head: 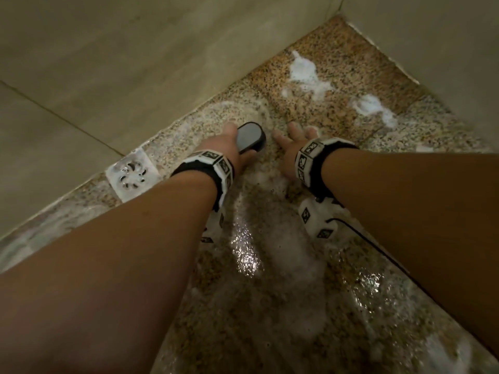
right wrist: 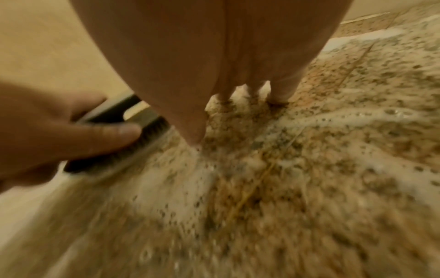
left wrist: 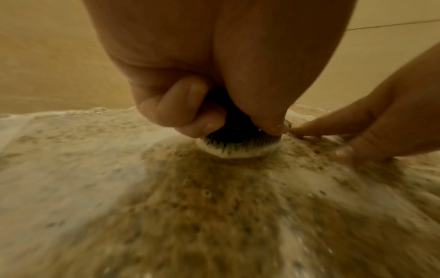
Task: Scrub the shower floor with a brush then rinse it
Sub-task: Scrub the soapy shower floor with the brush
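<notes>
Brush (head: 249,137) sits mid-frame in head view, bristles down on the wet speckled floor (head: 337,76), gripped by the left hand (head: 229,147): fingers curl over its dark back, thumb on the near side. Left wrist view shows the bristles (left wrist: 238,148) splayed against the floor, foam around them. Right hand (head: 294,141) is just right of the brush, fingers spread, fingertips (right wrist: 278,97) pressing the floor, holding nothing. Foam patches (head: 305,71) lie upper right near the wall corner. Drain (head: 132,172) sits left of centre by the wall (head: 108,63). Water glints at lower centre. Both wrist views are blurred.
</notes>
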Demonstrator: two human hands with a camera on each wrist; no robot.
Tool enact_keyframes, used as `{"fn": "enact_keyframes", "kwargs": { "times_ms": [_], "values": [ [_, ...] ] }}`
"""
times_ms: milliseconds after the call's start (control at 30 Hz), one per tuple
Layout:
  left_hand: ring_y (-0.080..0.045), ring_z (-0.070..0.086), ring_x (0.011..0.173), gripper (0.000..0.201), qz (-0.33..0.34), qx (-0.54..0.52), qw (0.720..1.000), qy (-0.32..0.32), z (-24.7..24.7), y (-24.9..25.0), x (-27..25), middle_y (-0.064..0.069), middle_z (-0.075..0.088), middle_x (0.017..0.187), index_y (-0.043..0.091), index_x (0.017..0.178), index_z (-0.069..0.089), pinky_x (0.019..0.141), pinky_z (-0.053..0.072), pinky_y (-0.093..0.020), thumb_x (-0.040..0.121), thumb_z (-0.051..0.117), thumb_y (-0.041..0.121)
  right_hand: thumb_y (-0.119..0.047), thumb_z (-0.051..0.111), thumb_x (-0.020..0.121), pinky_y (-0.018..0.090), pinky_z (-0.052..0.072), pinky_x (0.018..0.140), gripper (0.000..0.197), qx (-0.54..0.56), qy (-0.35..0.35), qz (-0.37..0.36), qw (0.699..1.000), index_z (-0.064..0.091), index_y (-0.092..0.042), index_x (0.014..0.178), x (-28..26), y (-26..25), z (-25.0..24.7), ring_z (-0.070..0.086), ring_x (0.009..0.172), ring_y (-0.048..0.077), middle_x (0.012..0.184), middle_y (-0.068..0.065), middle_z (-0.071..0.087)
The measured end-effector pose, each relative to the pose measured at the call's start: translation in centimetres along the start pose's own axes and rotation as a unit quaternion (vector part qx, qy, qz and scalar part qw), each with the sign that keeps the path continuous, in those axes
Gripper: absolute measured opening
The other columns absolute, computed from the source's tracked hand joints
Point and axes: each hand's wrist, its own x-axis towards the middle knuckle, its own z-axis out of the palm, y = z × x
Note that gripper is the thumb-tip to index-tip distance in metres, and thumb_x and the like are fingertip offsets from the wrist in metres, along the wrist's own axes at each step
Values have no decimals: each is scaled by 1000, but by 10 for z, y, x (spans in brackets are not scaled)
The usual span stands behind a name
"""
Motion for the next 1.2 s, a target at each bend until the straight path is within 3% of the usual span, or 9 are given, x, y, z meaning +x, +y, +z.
{"fn": "enact_keyframes", "kwargs": {
  "times_ms": [100,167,233,367,467,700,800,967,1200],
  "values": [
    [-21,52,64,63,10,17,1000,-12,6,0,-12,-8,60,99,17,135,35,56,42,-35,94,61,58,-19,44,104,50,34,117,74,16,20,-32,999,-1,-41,159,-13,8,-12,8,154,33,168,-4,-14],
    [-24,53,71,64,30,32,999,-31,10,6,-19,-8,60,106,17,134,38,62,44,-36,93,61,60,-12,41,106,38,49,101,64,73,42,-39,996,15,-33,160,-27,24,-12,42,136,30,169,1,2],
    [-25,53,78,67,50,43,996,-56,15,16,-27,-8,59,109,16,137,38,65,44,-36,93,61,61,-10,36,107,34,48,96,56,134,81,-16,987,27,-31,158,-38,50,2,53,124,29,167,4,19],
    [-26,54,79,74,107,89,986,-91,29,45,-42,-6,57,104,13,138,42,67,45,-35,91,60,67,-14,35,107,39,37,113,57,197,60,52,977,25,-38,157,-67,104,50,33,146,32,168,-2,10],
    [-19,49,68,68,133,123,977,-115,43,74,-53,-4,50,92,10,134,45,65,44,-34,93,58,64,-29,37,108,46,42,111,55,203,35,88,975,17,-36,159,-92,129,82,42,140,35,169,-1,4],
    [-23,57,66,55,229,215,940,-130,73,131,-99,-5,52,81,12,117,42,47,39,-29,94,60,59,-47,35,106,48,33,117,60,267,54,157,949,11,-35,160,-147,145,142,29,148,32,168,1,10],
    [-22,53,62,63,271,206,928,-150,100,148,-137,-3,53,80,11,131,43,49,38,-30,93,61,59,-34,35,108,41,34,116,59,290,48,167,941,7,-34,160,-166,144,165,24,151,28,168,-2,10],
    [-23,56,63,66,245,163,940,-169,113,146,-153,-2,54,80,9,134,39,55,46,-32,95,57,59,-28,40,106,45,34,117,66,354,19,201,913,4,-37,160,-194,149,196,23,151,32,169,-1,4],
    [-32,63,77,89,112,177,977,-44,66,102,-90,-19,67,106,-1,143,38,60,47,-35,90,58,68,-39,42,104,49,18,124,66,377,33,236,895,7,-38,160,-225,163,248,7,154,31,169,-4,-1]
  ]
}}
